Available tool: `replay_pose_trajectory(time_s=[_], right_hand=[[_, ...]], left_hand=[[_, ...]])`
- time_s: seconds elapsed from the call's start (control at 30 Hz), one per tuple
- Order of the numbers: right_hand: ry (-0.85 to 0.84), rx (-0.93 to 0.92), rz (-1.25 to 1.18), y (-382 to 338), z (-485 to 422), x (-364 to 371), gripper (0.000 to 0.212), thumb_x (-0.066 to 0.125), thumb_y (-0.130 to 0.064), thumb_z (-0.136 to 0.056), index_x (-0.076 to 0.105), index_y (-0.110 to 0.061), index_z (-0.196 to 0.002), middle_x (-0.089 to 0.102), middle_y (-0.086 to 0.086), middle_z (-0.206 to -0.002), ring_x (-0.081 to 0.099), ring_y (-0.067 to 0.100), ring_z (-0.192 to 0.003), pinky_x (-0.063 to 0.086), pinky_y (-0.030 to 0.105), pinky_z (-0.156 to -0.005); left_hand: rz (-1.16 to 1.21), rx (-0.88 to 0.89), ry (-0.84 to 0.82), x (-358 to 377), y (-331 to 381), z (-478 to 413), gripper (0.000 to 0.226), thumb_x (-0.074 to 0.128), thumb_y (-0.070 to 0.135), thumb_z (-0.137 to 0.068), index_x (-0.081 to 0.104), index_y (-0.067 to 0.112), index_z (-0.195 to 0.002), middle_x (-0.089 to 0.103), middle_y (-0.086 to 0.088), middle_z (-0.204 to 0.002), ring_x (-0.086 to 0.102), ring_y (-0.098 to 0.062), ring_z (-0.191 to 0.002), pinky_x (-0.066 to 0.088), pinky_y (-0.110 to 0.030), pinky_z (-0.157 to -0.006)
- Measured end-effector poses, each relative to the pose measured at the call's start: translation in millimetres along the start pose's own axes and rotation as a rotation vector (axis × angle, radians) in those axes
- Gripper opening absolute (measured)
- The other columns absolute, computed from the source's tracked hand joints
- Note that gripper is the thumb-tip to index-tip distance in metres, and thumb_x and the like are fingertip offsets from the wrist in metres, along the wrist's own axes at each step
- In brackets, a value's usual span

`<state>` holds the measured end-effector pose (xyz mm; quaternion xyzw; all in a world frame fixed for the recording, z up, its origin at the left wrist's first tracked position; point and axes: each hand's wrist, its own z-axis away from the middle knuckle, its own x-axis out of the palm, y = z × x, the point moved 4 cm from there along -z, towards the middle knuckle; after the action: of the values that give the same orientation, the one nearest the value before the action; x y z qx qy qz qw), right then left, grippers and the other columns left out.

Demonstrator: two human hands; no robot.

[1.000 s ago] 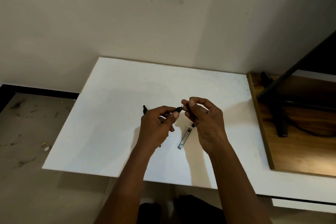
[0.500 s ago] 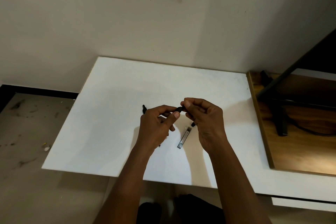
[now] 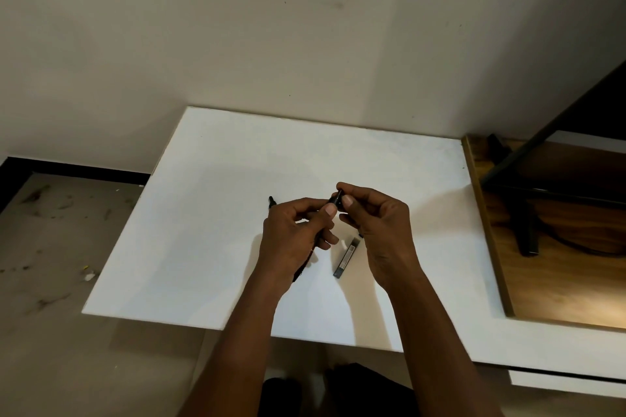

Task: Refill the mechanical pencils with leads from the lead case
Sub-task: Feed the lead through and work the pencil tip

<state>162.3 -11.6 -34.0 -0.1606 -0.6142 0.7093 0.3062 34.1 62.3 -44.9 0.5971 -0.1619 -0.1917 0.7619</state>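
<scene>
**Op:** Two hands over the middle of the white table (image 3: 237, 152). My left hand (image 3: 291, 234) is wrapped around a black mechanical pencil (image 3: 333, 199), and its upper end sticks out past my thumb. The fingers (image 3: 347, 200) of my right hand (image 3: 379, 230) are pinched narrow on that end, on what looks like the cap.

**Obs:** Step?

**Op:** I judge it to be opening the pencil, with the cap either coming off or going back on. I cannot tell which, and I cannot see any lead.

**Obs:** Lead case?

**Op:** The lead case (image 3: 346, 257) lies flat on the table just below my hands, nearer the front edge, touching neither. A small pale piece (image 3: 342, 243) beside it is too small to identify.

**Obs:** Next move?

**Op:** If the barrel is open, free my right hand, fetch a lead from the case and feed it straight in. It is thin stock, so it will likely snap if bent.

**Obs:** Obstructions?

**Op:** A second dark pencil (image 3: 272, 201) shows past my left hand, towards the left edge. A wooden surface (image 3: 559, 281) with a cable (image 3: 576, 240) sits past the right edge, well apart. Neither is in the way.
</scene>
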Motion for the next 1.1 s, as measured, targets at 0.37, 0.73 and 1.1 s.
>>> replay_pose_trajectory(time_s=[0.37,0.73,1.1], right_hand=[[-0.079,0.163,-0.266,2,1,7,0.03,0.071,-0.023,-0.09,0.071,-0.014,-0.119,0.077,0.012,-0.108,0.074,0.022,-0.098,0.059,0.029,-0.083],[-0.027,0.193,-0.177,8,2,16,0.037,0.056,-0.041,-0.099,0.075,-0.011,-0.091,0.074,0.008,-0.082,0.067,0.017,-0.067,0.056,0.027,-0.063],[0.221,0.191,-0.946,-10,-3,-17,0.059,0.034,-0.063,-0.1,0.055,-0.016,-0.072,0.03,-0.002,-0.056,0.026,0.014,-0.046,0.031,0.024,-0.049]], left_hand=[[0.226,-0.071,-0.042,2,2,1,0.022,0.077,0.02,-0.085,0.075,0.009,-0.105,0.077,-0.016,-0.077,0.076,-0.027,-0.066,0.061,-0.031,-0.062],[0.211,-0.118,-0.034,5,-1,-1,0.035,0.077,0.036,-0.084,0.064,0.01,-0.102,0.078,-0.016,-0.079,0.078,-0.029,-0.073,0.062,-0.031,-0.062],[0.157,-0.268,-0.061,7,2,8,0.029,0.061,0.03,-0.098,0.07,0.004,-0.089,0.074,-0.012,-0.072,0.073,-0.022,-0.061,0.059,-0.027,-0.055]])
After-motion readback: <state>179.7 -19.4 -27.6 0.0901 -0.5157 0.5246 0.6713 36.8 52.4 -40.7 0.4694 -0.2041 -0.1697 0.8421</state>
